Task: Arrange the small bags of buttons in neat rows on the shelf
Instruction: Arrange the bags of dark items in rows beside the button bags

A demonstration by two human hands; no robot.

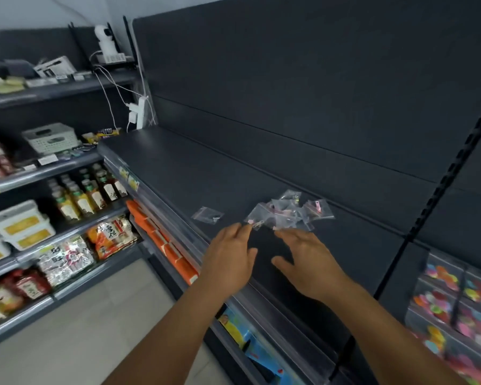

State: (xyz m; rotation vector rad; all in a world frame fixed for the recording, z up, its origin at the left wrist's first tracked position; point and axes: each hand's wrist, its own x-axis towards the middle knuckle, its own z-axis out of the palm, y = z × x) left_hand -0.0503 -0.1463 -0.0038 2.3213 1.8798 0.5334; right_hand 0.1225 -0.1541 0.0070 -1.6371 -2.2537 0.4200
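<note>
A loose heap of several small clear bags of buttons lies on the dark shelf, near its back panel. One single clear bag lies apart to the left of the heap. My left hand reaches over the shelf's front edge with straight fingers, its fingertips touching the nearest bag at the heap's left corner. My right hand hovers flat just in front of the heap, fingers spread, holding nothing.
The shelf's front rail carries yellow price tags. Orange packs sit on the shelf below. To the left stand shelves of bottles, tubs and snack packs. Colourful items fill racks at the lower right. A power strip hangs at the shelf's far end.
</note>
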